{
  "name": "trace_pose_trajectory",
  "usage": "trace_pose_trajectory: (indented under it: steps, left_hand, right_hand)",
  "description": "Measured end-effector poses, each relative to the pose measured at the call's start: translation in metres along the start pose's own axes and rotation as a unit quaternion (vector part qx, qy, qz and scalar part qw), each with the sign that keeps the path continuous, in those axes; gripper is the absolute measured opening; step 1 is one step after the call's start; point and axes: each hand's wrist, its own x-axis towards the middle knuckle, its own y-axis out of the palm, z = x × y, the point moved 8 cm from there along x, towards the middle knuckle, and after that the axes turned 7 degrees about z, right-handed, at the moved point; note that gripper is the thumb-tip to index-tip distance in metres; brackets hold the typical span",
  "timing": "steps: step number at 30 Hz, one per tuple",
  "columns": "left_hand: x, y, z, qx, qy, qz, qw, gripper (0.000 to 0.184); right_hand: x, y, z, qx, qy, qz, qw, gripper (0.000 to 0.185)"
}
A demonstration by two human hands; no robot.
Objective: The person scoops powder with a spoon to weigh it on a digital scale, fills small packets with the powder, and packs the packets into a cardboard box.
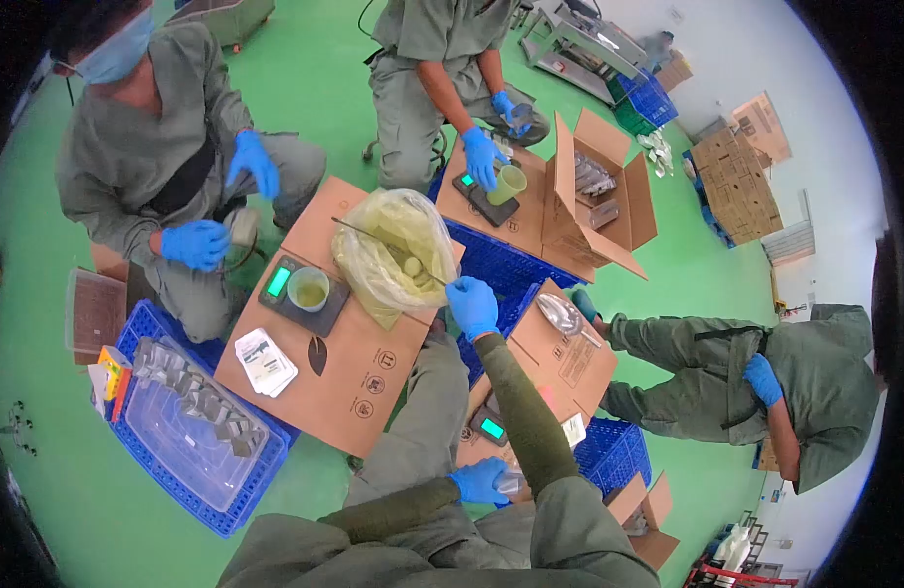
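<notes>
My left hand (pixel 478 480), in a blue glove, is closed around a small clear container (pixel 509 482) low in the view. My right hand (pixel 471 306), also gloved, is closed on the end of a thin long-handled utensil at the right rim of an open plastic bag (pixel 383 245). Yellow-green contents with lumps show inside the bag. It rests on a cardboard surface (pixel 349 392). Left of it, a cup (pixel 308 289) with some greenish contents stands on a black scale (pixel 331 312) with a lit green display. White cards (pixel 265 363) lie nearby.
A metal scoop (pixel 560 315) and a second scale (pixel 490 425) lie on cardboard to the right. Two seated co-workers face me; one holds a green cup (pixel 511 182). Another person stands at right. A blue crate (pixel 207 431) with small containers is at left.
</notes>
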Motion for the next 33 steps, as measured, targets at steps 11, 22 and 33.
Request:
trace_pose_trajectory:
  steps: [11,22,33]
  left_hand:
    - [-0.026,-0.027,-0.033,0.001,-0.041,-0.073,0.996,0.078]
    - [0.019,0.008,0.045,0.012,0.034,0.029,0.999,0.077]
    - [0.012,0.022,0.031,0.102,0.021,0.085,0.991,0.073]
  right_hand:
    - [0.005,0.017,-0.036,0.173,-0.020,0.020,0.985,0.022]
    - [-0.009,0.014,-0.060,0.275,0.017,0.016,0.961,0.017]
    - [-0.009,0.009,-0.058,0.284,0.001,0.025,0.958,0.022]
